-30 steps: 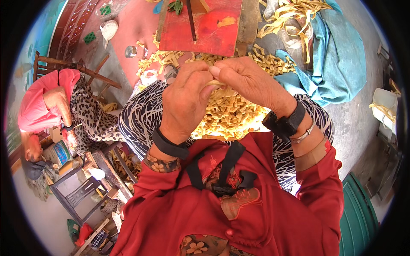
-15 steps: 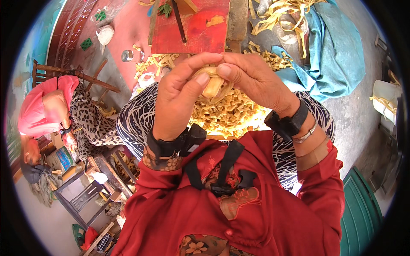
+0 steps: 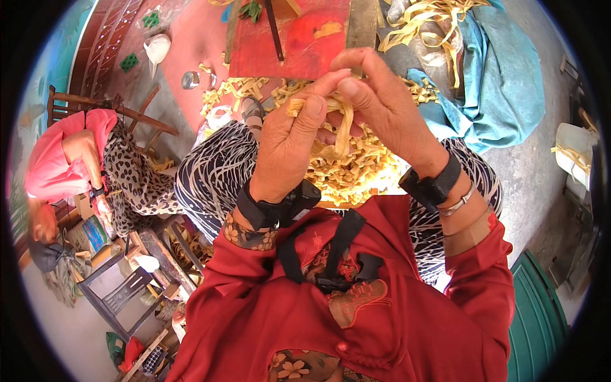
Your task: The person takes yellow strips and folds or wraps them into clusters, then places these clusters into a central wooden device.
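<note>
In front of me, above my lap, both hands work a pale yellow plant-like strip (image 3: 344, 130). My left hand (image 3: 283, 143) is closed, pinching a folded part of it between thumb and forefinger. My right hand (image 3: 398, 118) bends over the strip from the other side, its thumb at the upper loop and its forefinger arched up. A loose loop hangs between the hands. Just below lies a pile of small yellow folded pieces (image 3: 356, 175), partly hidden by my hands.
Ahead stands a red board (image 3: 299, 41) with a dark bar on it. Long yellow strips (image 3: 423, 19) and a blue-green cloth (image 3: 503, 83) lie at the far right. To my left sits a person in pink (image 3: 83, 146), beside a wooden chair (image 3: 121, 290). A glass jar (image 3: 191, 80) stands on the floor.
The folded bundle has opened into a hanging loop. My left hand has shifted right and down; my right forefinger has lifted away from the left fingers.
</note>
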Available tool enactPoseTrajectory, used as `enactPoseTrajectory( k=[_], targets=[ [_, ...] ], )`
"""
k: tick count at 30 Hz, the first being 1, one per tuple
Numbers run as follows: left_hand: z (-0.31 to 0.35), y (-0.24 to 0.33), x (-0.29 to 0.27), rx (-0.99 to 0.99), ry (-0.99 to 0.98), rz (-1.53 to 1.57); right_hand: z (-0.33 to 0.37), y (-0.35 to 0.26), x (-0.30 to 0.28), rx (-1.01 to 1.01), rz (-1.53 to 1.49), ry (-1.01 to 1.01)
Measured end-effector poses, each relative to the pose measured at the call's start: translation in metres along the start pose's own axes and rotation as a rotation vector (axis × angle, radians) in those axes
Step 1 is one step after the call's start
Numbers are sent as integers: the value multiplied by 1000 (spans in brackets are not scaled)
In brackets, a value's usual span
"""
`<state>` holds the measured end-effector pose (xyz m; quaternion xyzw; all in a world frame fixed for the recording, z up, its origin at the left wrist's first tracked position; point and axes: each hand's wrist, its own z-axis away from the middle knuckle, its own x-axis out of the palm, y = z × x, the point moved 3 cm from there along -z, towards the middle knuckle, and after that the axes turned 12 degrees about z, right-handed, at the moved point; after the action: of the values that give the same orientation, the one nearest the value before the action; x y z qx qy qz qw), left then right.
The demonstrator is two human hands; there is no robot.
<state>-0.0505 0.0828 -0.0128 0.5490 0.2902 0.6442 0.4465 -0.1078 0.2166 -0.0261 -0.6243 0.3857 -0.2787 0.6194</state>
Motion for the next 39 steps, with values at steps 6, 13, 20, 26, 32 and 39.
enactPoseTrajectory(
  k=[6, 13, 20, 26, 32, 39],
  targets=[
    [-1, 1, 8, -68, -96, 205, -1, 5, -4, 16, 143, 31],
    [-3, 20, -24, -41, -102, 497, 3, 13, -27, -11, 125, 215],
    [2, 31, -42, -5, 32, 588, 2, 18, -26, 18, 268, 64],
    [2, 14, -39, 19, 117, 388, 4, 12, 2, 161, 98, -287],
    [6, 15, -45, 34, 162, 660, -2, 8, 6, 23, 115, -356],
    [-8, 29, -32, -38, 227, 304, -5, 6, 1, -82, 267, -229]
  ],
)
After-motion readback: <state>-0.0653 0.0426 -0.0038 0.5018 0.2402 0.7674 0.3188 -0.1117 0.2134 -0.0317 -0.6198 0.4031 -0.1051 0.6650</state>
